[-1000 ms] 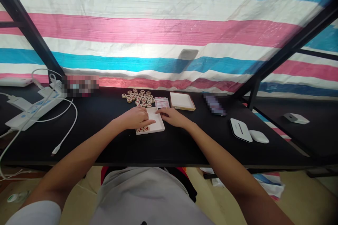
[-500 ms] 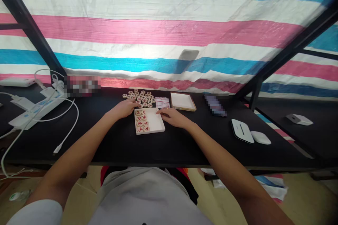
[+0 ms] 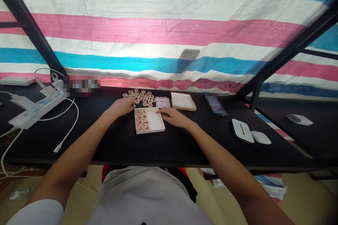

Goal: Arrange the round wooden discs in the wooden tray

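A shallow white box [image 3: 155,121] lies on the black table, its left part lined with pale round xiangqi pieces [image 3: 140,123] marked in red. My right hand [image 3: 173,116] grips the box's far right corner, one finger over the inside. Behind the box is a loose pile of xiangqi pieces [image 3: 144,97] with dark and red markings. My left hand [image 3: 123,107] is at the near left side of this pile, just off the box's far left corner. Its fingers are closed together on a xiangqi piece, mostly hidden by them.
A printed paper [image 3: 162,102] and a box lid [image 3: 183,101], inside up, lie behind my right hand. Farther right are a blurred phone-like object [image 3: 216,105], a white-topped flat device [image 3: 242,130] and a white rounded case [image 3: 260,137]. A power strip [image 3: 37,110] with cables occupies the left.
My left hand has drawn back left from the pile's near edge, and a piece that lay under its fingers is gone from there. The right hand and the box stay put.
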A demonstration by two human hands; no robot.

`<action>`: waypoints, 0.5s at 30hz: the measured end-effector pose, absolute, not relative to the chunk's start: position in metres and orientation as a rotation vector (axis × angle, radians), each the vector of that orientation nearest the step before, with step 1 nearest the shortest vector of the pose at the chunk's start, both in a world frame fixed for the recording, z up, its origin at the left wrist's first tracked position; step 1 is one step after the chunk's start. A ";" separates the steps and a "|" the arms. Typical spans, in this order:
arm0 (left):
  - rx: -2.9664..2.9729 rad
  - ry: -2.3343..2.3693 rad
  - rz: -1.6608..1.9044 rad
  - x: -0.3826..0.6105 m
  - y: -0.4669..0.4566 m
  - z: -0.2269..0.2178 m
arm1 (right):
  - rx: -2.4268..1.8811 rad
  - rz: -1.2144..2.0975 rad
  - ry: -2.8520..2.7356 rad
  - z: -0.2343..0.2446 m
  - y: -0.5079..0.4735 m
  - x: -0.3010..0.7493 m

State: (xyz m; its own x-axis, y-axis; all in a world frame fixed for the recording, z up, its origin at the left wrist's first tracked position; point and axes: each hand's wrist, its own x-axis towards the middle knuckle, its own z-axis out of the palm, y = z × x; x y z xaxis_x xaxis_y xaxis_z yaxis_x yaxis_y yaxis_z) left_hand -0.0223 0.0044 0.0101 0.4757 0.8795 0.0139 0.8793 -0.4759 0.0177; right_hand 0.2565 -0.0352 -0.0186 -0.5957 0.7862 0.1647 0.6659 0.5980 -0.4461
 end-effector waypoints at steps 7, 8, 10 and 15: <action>2.726 1.479 0.394 -0.014 -0.007 0.026 | -1.169 0.478 -2.482 -0.018 -0.035 0.256; 2.759 1.443 0.490 -0.010 -0.011 0.028 | -1.164 0.472 -2.482 -0.019 -0.035 0.257; 2.797 1.313 0.645 -0.002 -0.018 0.030 | -1.153 0.456 -2.482 -0.020 -0.034 0.257; 2.889 0.920 0.573 0.025 -0.027 0.010 | -1.126 0.454 -2.477 -0.024 -0.032 0.258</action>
